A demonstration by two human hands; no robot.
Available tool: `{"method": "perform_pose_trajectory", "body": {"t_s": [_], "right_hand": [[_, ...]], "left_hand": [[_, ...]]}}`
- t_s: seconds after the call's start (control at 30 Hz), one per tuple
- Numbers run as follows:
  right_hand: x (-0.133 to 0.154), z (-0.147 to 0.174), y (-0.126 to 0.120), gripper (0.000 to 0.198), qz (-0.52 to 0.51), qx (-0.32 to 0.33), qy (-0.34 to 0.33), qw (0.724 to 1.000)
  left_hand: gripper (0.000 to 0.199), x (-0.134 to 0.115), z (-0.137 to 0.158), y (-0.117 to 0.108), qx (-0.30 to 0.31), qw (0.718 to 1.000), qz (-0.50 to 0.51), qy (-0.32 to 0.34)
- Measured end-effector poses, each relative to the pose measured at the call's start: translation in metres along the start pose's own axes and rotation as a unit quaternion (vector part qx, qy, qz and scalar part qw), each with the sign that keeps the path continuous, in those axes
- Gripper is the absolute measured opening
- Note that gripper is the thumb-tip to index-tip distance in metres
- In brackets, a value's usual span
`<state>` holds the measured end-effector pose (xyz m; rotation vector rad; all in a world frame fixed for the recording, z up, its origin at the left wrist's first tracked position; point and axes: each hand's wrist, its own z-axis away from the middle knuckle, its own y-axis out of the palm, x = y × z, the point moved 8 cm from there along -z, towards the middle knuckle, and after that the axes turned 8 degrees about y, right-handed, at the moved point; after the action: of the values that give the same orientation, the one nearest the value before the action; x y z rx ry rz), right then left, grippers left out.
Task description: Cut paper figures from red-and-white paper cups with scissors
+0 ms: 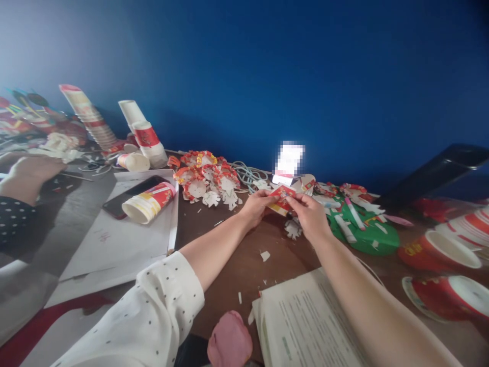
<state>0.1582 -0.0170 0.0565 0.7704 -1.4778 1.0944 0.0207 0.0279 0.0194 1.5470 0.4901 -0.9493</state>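
Centrally held: a red-and-yellow piece point(281, 191), between both hands just above the far part of the bench point(277, 275).
Left hand point(254, 209): grip clamped on the left edge of the piece.
Right hand point(309, 218): grip pinched on its right side, thumb and finger together.
Behind the hands: a bright screen point(290, 162), its content blurred out, standing near the blue wall point(237, 66).
Far, left of the hands: a heap of red and white paper cut-outs point(209, 178), with a pale cord point(244, 173) just beside it.
Right of the hands: a green sheet point(382, 243) bearing scraps and a pink-and-white pen point(354, 213); farther right, a red paper bowl point(424, 251).
Left: a paper cup point(151, 203) lying on its side, overlapping a dark phone point(114, 200); behind them, a tall leaning cup stack point(89, 118).
Far left edge: another person's hand point(34, 171), with a dotted dark sleeve point(15, 219).
Near: printed sheets point(305, 321), and left of them a pink object point(230, 340).
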Motion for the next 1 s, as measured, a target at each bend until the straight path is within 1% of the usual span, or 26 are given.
{"method": "perform_pose_trajectory", "body": {"t_s": [0.07,0.13,0.23,0.3,0.37,0.47,0.57,0.67,0.77,0.87,1.0], "right_hand": [[-0.004,-0.001,-0.004,0.039,-0.023,-0.008,0.014,1.000],[-0.006,-0.002,-0.002,0.038,-0.017,0.018,0.021,0.999],[-0.007,0.000,0.006,0.037,0.043,0.075,0.012,0.996],[-0.006,0.001,0.010,0.041,0.079,0.088,-0.005,0.993],[-0.005,0.000,0.009,0.044,0.083,0.074,-0.026,0.993],[-0.004,-0.001,0.004,0.046,0.082,0.034,-0.052,0.995],[-0.005,-0.001,0.002,0.046,0.084,0.017,-0.053,0.995],[-0.007,-0.001,0.002,0.044,0.084,0.015,-0.048,0.995],[-0.007,-0.001,0.004,0.043,0.091,0.024,-0.054,0.994],[-0.007,-0.001,0.003,0.040,0.091,0.016,-0.060,0.994],[-0.006,0.000,0.002,0.040,0.104,0.006,-0.061,0.993]], "left_hand": [[0.034,0.002,0.000,-0.001,0.005,0.999,-0.037,-0.006],[0.034,0.000,-0.002,-0.004,0.009,0.998,-0.066,0.010],[0.036,-0.007,-0.006,-0.011,0.004,0.992,-0.115,0.051],[0.036,-0.011,-0.007,-0.014,-0.004,0.986,-0.149,0.071],[0.034,-0.012,-0.006,-0.014,-0.001,0.982,-0.175,0.076],[0.031,-0.012,-0.004,-0.011,0.009,0.978,-0.197,0.073],[0.032,-0.010,-0.002,-0.009,0.014,0.982,-0.182,0.059],[0.032,-0.009,-0.001,-0.010,0.013,0.984,-0.173,0.052],[0.030,-0.010,-0.004,-0.012,0.014,0.981,-0.182,0.067],[0.028,-0.012,-0.007,-0.013,0.022,0.979,-0.182,0.092],[0.024,-0.017,-0.006,-0.014,0.011,0.965,-0.232,0.119]]}}
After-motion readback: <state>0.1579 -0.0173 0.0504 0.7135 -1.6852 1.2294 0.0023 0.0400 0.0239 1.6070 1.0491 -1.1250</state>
